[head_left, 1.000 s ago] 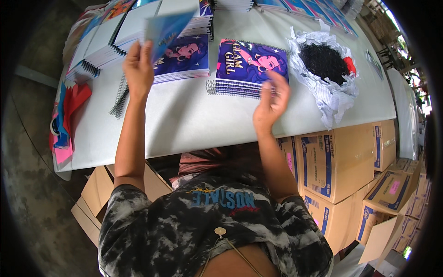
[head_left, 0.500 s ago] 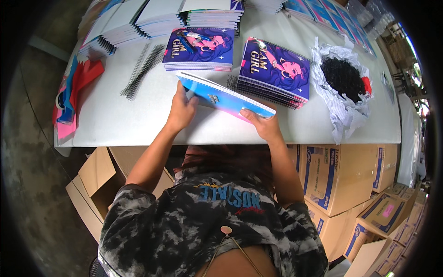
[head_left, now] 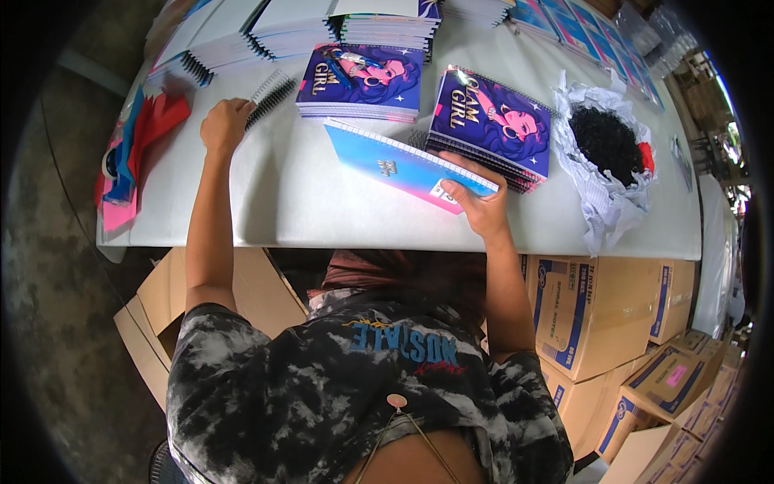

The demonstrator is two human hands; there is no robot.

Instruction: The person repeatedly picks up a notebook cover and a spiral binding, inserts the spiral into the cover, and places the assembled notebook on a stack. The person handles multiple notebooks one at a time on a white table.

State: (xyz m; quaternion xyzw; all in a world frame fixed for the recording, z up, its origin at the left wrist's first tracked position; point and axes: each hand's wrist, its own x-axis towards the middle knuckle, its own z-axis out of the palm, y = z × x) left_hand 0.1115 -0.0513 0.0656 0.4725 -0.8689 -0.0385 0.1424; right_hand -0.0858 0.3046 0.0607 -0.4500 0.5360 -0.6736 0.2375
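Observation:
My right hand (head_left: 482,202) grips an unbound notebook (head_left: 395,165) near its right end, thumb on the blue-to-pink cover and fingers behind. A row of punched holes runs along its upper edge, and it is tilted above the table. To the left, my left hand (head_left: 224,126) is closed at the near end of some black binding coils (head_left: 272,98); its fingertips are partly hidden. Beyond the held notebook is a stack of purple notebooks (head_left: 363,87) with pliers (head_left: 343,64) on top. Another stack of purple, coil-bound notebooks (head_left: 492,125) sits behind my right hand.
Crumpled white paper (head_left: 597,206) holds a black tangled heap (head_left: 609,141) at the right. Red and blue material (head_left: 133,153) lies at the table's left edge. White page stacks (head_left: 218,40) line the back. Cardboard boxes (head_left: 601,315) stand below the table's front edge.
My left hand has let go of the notebook and moved left to the binding coils, whose near ends no longer show. My right hand keeps hold of the notebook.

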